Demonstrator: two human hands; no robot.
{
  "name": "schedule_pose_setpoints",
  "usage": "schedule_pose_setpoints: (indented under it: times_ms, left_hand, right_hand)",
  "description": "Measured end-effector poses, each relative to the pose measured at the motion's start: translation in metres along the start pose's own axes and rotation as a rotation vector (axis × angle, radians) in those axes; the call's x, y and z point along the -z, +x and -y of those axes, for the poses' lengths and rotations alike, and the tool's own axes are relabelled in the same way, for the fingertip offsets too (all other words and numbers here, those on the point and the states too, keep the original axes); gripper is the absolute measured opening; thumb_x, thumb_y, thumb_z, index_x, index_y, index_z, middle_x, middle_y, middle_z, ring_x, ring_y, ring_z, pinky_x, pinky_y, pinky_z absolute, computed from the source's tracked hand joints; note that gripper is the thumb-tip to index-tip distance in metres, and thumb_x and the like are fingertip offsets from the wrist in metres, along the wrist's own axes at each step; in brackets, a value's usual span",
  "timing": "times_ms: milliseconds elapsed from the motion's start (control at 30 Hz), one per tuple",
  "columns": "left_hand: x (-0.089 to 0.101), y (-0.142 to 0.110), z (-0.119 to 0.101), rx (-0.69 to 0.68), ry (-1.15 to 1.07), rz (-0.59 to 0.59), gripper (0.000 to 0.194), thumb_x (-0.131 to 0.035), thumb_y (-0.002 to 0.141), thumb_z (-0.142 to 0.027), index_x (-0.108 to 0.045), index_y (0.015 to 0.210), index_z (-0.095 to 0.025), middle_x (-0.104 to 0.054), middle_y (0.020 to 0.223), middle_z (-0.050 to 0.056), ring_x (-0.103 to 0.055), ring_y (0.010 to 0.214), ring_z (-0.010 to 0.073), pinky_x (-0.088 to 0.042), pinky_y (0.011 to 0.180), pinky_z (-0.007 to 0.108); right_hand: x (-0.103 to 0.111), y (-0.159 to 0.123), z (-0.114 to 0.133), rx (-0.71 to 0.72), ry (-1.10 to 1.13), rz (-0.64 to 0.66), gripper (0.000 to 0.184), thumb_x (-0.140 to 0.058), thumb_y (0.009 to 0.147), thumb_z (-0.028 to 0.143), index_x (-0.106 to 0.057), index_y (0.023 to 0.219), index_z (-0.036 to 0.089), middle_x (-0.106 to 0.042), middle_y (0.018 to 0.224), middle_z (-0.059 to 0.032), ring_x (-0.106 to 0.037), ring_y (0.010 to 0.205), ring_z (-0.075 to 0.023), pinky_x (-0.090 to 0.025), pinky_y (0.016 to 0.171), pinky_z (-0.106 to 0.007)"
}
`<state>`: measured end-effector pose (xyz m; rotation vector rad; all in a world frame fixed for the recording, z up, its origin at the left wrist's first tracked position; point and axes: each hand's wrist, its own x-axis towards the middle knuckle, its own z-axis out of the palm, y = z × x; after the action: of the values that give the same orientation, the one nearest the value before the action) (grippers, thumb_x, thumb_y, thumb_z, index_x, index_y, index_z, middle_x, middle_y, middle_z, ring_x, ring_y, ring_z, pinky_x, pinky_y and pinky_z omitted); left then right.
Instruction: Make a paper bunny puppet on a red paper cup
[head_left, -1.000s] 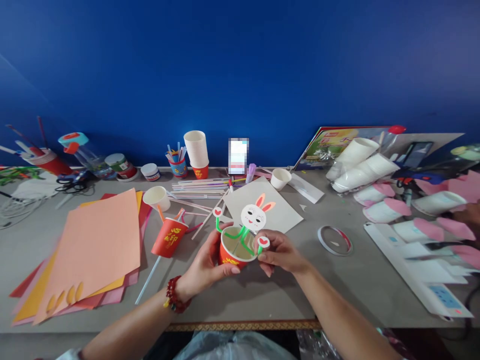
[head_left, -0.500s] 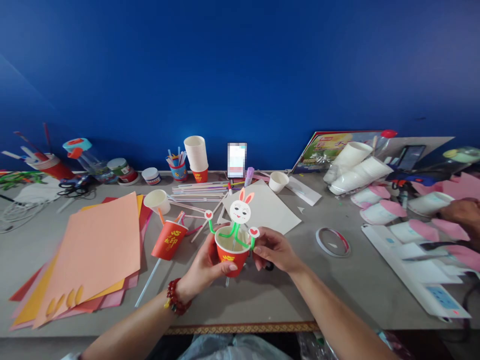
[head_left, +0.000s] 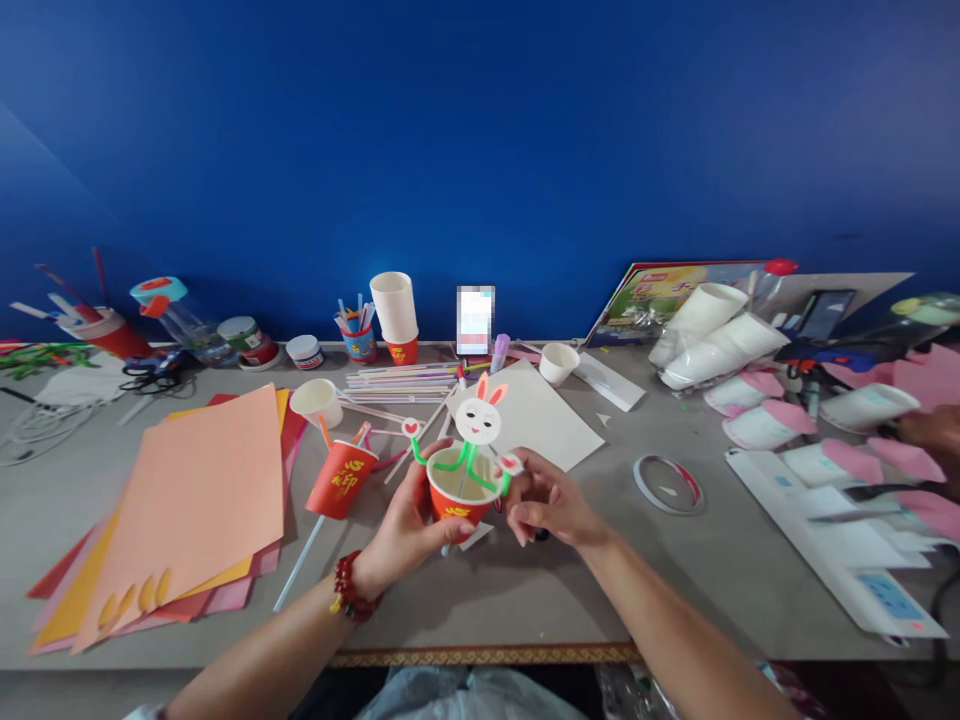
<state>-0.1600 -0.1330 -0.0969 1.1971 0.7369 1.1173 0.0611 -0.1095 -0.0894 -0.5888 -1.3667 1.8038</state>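
Observation:
My left hand [head_left: 415, 520] is wrapped round a red paper cup [head_left: 455, 513] with gold characters, tilted so its pale inside shows. Out of the cup rises a rabbit figure with a white paper face [head_left: 478, 422] and orange ears. Its green bent arms [head_left: 484, 483] reach over the rim, each ending in a white disc with a red heart. Beside the right heart disc [head_left: 511, 465], slightly blurred, is my right hand [head_left: 551, 503], its fingers loosely bent and apart with nothing visible in them. A clear straw shows below the cup.
Another red cup [head_left: 342, 480] with a straw lies to the left, near stacked coloured paper [head_left: 202, 490]. A tape roll [head_left: 667, 485], bagged white cups [head_left: 720, 340] and a white power strip [head_left: 832, 550] are on the right. Another person's hand [head_left: 930, 430] is at the right edge.
My right hand's fingers have loosened from the right heart disc. The rabbit and cup have tipped slightly, with the cup mouth facing me more. A white scrap now shows beside the cup's base.

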Motion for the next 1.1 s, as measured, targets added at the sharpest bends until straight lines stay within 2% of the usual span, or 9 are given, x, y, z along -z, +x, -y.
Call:
schedule_pose_setpoints:
  times_ms: [167, 367, 467, 600, 833, 1100]
  left_hand:
    - [-0.0028, -0.0013, -0.0008, -0.025, 0.091, 0.007, 0.094, -0.086, 0.068, -0.032, -0.036, 0.147, -0.025, -0.057, 0.135, 0.012, -0.057, 0.122, 0.0317, -0.048, 0.102, 0.041]
    - [-0.0049, -0.0011, -0.0038, -0.033, 0.060, -0.027, 0.093, -0.086, 0.069, -0.032, -0.035, 0.147, -0.025, -0.058, 0.132, 0.013, -0.056, 0.123, 0.0312, -0.047, 0.103, 0.041]
    - [-0.0048, -0.0009, -0.0029, -0.039, 0.068, -0.040, 0.093, -0.086, 0.069, -0.032, -0.035, 0.146, -0.025, -0.058, 0.132, 0.013, -0.057, 0.122, 0.0315, -0.047, 0.103, 0.041]
    - [-0.0052, -0.0012, -0.0023, -0.029, 0.067, -0.036, 0.095, -0.085, 0.069, -0.033, -0.032, 0.148, -0.024, -0.059, 0.129, 0.014, -0.059, 0.119, 0.0317, -0.050, 0.099, 0.040]
    - [-0.0055, -0.0016, -0.0013, -0.020, 0.024, -0.029, 0.096, -0.086, 0.068, -0.031, -0.032, 0.147, -0.025, -0.059, 0.131, 0.013, -0.058, 0.120, 0.0306, -0.048, 0.101, 0.040]
    - [-0.0043, -0.0017, -0.0001, -0.003, 0.002, -0.046, 0.093, -0.086, 0.068, -0.033, -0.035, 0.146, -0.025, -0.058, 0.134, 0.014, -0.058, 0.121, 0.0311, -0.048, 0.101, 0.039]
  right_hand:
    - [-0.0002, -0.0006, 0.0067, -0.097, -0.044, 0.012, 0.049, -0.079, 0.076, 0.039, -0.051, 0.111, 0.020, -0.058, 0.051, 0.0088, -0.052, 0.040, -0.0076, -0.036, 0.042, -0.016]
    - [0.0051, 0.0006, 0.0082, -0.005, -0.022, -0.081, 0.039, -0.077, 0.077, 0.029, -0.051, 0.105, 0.022, -0.057, 0.057, 0.0098, -0.050, 0.042, -0.0057, -0.039, 0.042, -0.015]
    - [0.0047, 0.0007, 0.0080, 0.009, -0.011, -0.087, 0.036, -0.077, 0.077, 0.026, -0.052, 0.102, 0.022, -0.058, 0.062, 0.0092, -0.051, 0.044, -0.0053, -0.042, 0.044, -0.015]
    - [0.0009, 0.0013, 0.0075, -0.005, -0.058, -0.063, 0.030, -0.077, 0.078, 0.026, -0.054, 0.097, 0.020, -0.057, 0.060, 0.0082, -0.052, 0.045, -0.0053, -0.042, 0.045, -0.015]
    - [-0.0019, 0.0023, 0.0082, -0.014, -0.052, -0.093, 0.036, -0.077, 0.078, 0.029, -0.052, 0.102, 0.022, -0.058, 0.063, 0.0079, -0.052, 0.046, -0.0057, -0.043, 0.045, -0.016]
    - [0.0002, 0.0011, 0.0061, 0.004, -0.030, -0.098, 0.032, -0.074, 0.082, 0.032, -0.053, 0.103, 0.021, -0.058, 0.066, 0.0065, -0.056, 0.050, -0.0076, -0.045, 0.047, -0.018]
